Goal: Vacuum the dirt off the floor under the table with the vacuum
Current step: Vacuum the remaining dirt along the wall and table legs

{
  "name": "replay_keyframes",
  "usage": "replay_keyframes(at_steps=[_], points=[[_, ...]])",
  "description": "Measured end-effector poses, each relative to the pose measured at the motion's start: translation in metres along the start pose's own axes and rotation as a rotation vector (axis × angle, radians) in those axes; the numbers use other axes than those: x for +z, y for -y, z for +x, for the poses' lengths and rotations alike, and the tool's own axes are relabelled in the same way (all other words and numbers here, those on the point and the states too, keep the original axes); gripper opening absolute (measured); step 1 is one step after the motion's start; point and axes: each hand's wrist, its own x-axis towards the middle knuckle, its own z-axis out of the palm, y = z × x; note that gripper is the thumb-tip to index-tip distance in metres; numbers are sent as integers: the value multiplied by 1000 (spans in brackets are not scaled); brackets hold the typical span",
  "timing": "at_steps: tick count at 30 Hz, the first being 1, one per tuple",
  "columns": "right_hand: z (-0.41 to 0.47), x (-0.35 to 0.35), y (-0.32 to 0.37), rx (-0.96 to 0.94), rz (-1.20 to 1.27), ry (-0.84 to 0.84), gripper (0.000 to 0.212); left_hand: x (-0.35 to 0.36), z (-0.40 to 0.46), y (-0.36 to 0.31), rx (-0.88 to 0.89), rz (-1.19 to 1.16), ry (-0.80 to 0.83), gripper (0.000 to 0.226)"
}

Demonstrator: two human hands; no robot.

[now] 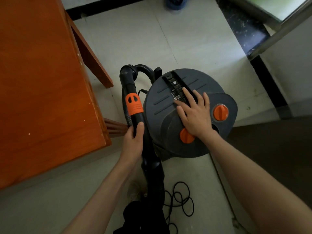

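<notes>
The left hand [133, 141] is wrapping its fingers around the black wand [137, 119], thumb lying up the tube just below the orange collar [134, 104]. The right hand [194, 114] is lying flat, fingers spread and straight, on the grey lid of the vacuum [168, 132] (across the black handle [175, 85], between the two orange knobs [220, 112]). The vacuum is sitting on the pale tiled floor [194, 41] just beside the orange wooden tabletop [42, 81], whose leg [89, 59] is showing ahead. A black cord [182, 198] is lying coiled on the floor near the person.
</notes>
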Motion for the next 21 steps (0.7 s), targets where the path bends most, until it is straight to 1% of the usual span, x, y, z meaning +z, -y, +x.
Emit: replay_keyframes(at_steps=[4, 10, 16, 21], points=[[8, 0, -13, -118, -46, -68, 48, 2, 3, 3, 4, 2, 4, 32], [25, 5, -17, -116, -70, -112, 45, 8, 15, -4, 2, -15, 11, 30], [80, 1, -20, -119, -66, -111, 46, 18, 43, -34, 56, -62, -81, 26], [151, -9, -26, -149, -17, -81, 51, 31, 58, -44, 30, -56, -165, 20]])
